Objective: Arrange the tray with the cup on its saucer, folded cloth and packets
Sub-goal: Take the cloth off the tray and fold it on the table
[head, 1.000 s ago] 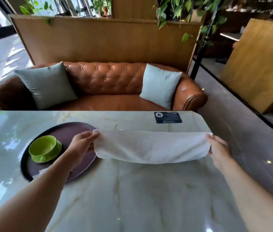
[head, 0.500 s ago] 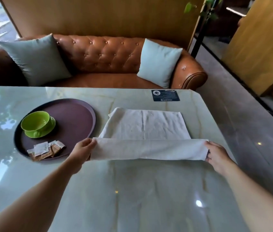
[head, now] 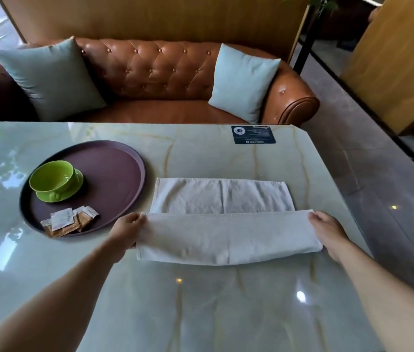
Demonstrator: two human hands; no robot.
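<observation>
A white cloth (head: 222,217) lies on the marble table, its near part folded over. My left hand (head: 124,229) pinches the fold's left end and my right hand (head: 327,231) pinches its right end. To the left sits a round dark purple tray (head: 122,174). On it stands a green cup (head: 52,177) on its green saucer (head: 73,189). Several white and brown packets (head: 70,221) lie at the tray's near rim.
The pale marble table (head: 200,301) has a dark card (head: 253,134) stuck near its far edge. Behind it stands a brown leather sofa (head: 150,72) with two pale blue cushions. The table's right edge drops to a grey floor (head: 378,161).
The cloth went from held up in the air to laid on the table, and both hands have drawn its near edge over into a wider fold. My view has tilted down.
</observation>
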